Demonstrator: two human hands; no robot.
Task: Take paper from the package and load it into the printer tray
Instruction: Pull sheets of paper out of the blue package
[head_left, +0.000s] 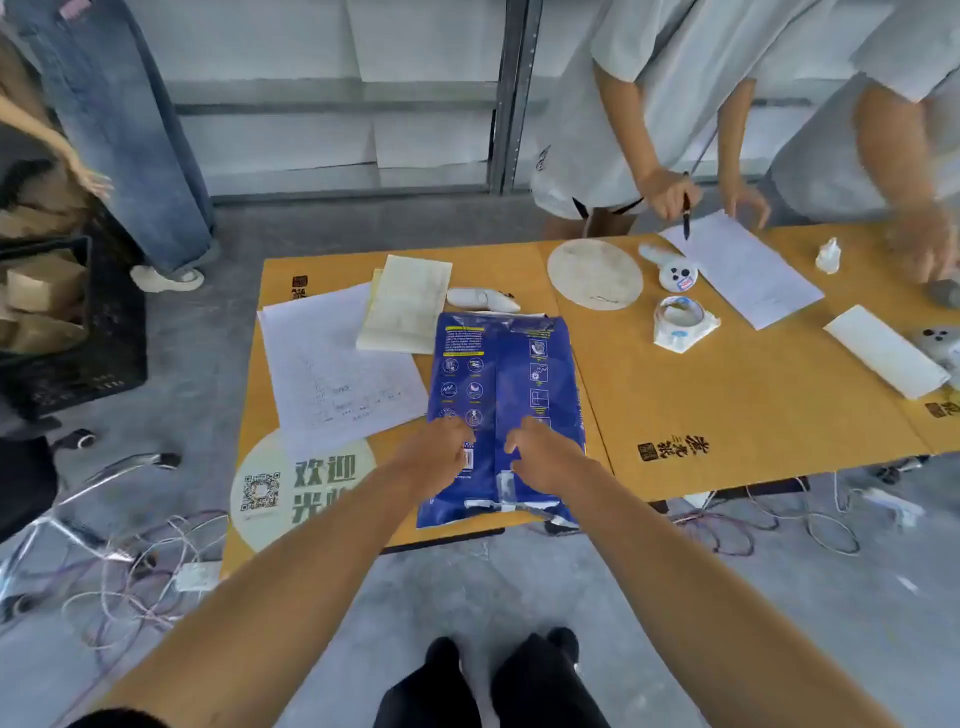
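A blue paper package (511, 374) with white icons lies flat on the orange table (727, 405), its near end at the table's front edge. My left hand (434, 457) rests on the package's lower left part, fingers curled down onto the wrapper. My right hand (545, 457) sits beside it on the lower right part, fingers bent at the centre seam. Neither hand has lifted anything. No printer or tray is in view.
Loose sheets (337, 364) and a cream pad (408, 304) lie left of the package. A round disc (595, 274), tape roll (680, 317) and more paper (743, 267) lie right. Two people stand behind the table; cables (130, 561) and a black crate (78, 332) are on the floor.
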